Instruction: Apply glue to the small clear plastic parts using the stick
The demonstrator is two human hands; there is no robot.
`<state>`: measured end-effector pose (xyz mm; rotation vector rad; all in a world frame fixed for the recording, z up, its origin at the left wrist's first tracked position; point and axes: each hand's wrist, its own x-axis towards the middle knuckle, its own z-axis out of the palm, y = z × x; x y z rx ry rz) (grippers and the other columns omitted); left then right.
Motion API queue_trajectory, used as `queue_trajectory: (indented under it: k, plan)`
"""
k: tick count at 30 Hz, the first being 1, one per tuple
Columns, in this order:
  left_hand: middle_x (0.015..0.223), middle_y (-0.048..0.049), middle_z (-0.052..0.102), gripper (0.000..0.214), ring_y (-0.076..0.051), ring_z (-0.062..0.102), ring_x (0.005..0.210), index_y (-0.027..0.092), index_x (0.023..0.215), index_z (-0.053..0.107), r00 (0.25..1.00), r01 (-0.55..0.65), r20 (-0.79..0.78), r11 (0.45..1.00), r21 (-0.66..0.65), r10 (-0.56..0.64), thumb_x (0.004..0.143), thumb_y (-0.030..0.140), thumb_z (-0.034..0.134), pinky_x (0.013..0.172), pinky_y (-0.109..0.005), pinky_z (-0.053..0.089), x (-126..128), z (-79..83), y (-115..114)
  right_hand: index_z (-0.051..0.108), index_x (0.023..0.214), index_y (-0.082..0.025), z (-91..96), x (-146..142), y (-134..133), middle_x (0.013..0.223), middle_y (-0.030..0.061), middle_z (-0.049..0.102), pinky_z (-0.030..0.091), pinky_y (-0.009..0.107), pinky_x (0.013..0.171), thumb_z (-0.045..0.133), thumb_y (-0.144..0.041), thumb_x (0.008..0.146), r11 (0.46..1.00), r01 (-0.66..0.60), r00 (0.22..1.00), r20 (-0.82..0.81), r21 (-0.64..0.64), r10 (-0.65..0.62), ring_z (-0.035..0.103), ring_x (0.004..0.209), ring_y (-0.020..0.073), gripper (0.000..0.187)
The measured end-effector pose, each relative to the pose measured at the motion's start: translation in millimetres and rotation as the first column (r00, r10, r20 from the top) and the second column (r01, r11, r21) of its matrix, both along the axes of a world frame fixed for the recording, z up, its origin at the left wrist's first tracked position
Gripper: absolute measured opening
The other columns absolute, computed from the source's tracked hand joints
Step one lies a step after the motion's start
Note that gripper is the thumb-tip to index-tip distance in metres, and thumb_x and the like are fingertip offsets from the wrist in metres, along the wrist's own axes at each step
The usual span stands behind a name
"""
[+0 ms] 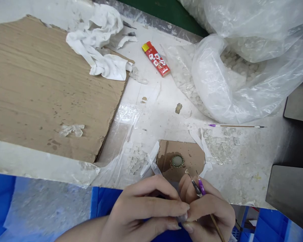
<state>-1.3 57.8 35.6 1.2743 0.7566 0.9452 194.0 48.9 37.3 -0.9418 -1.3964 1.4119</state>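
Note:
My left hand (pixel 143 210) and my right hand (pixel 207 208) meet at the bottom of the view, over the near table edge. My left fingertips pinch a small grey object (pixel 182 217), mostly hidden by my fingers. My right hand grips a thin wooden tool with a purple grip (pixel 201 187), and a black-tipped tool (pixel 196 188) sits beside it. Just beyond my fingers lies a cardboard scrap (pixel 180 159) bearing a round gold-rimmed setting (pixel 177 161). A matching purple-banded pick (pixel 236 126) lies farther off.
Clear glass pieces (pixel 218 146) lie right of the scrap, and small pale tiles (pixel 135 159) lie left of it. Behind are a plastic bag of stones (pixel 232 77), a red packet (pixel 156 58), a white cloth (pixel 96 43), a cardboard sheet (pixel 47 87) and blue crates (pixel 270 227).

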Motion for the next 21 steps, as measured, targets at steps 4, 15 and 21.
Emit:
queue_trajectory:
  k: [4,15,21]
  plan:
    - [0.097,-0.0076,0.078,0.031,-0.017,0.078,0.076,0.029,0.127,0.077,1.0,0.006,-0.009,1.0,-0.006,-0.006,0.099,0.017,0.072,0.067,-0.022,0.068,-1,-0.7,0,0.073,0.105,-0.028,1.2,-4,1,0.071,-0.0019,0.05,0.049,0.028,0.051,0.07,-0.016,0.093,1.0,0.019,1.0,-0.015,0.001,-0.019,0.048,0.055,0.0146,0.017]
    - [0.09,-0.0063,0.074,0.034,-0.017,0.076,0.072,0.031,0.128,0.079,1.0,0.018,0.026,0.999,-0.033,-0.017,0.099,0.015,0.071,0.063,-0.023,0.067,2,-1.0,-2,0.068,0.094,-0.027,-7.4,-19,-13,0.069,-0.0021,0.049,0.041,0.028,0.049,0.063,-0.03,0.102,0.989,0.145,0.985,-0.087,-0.042,-0.148,0.046,0.055,0.0148,0.01]
    - [0.089,-0.0043,0.074,0.034,-0.016,0.077,0.073,0.035,0.127,0.079,1.0,-0.016,0.016,0.997,-0.071,0.017,0.099,0.017,0.072,0.064,-0.021,0.067,1,-0.1,0,0.071,0.095,-0.025,-11.1,-24,-17,0.068,-0.0007,0.052,0.04,0.028,0.05,0.066,-0.029,0.099,0.978,0.197,0.966,-0.158,-0.064,-0.205,0.045,0.055,0.015,0.007]
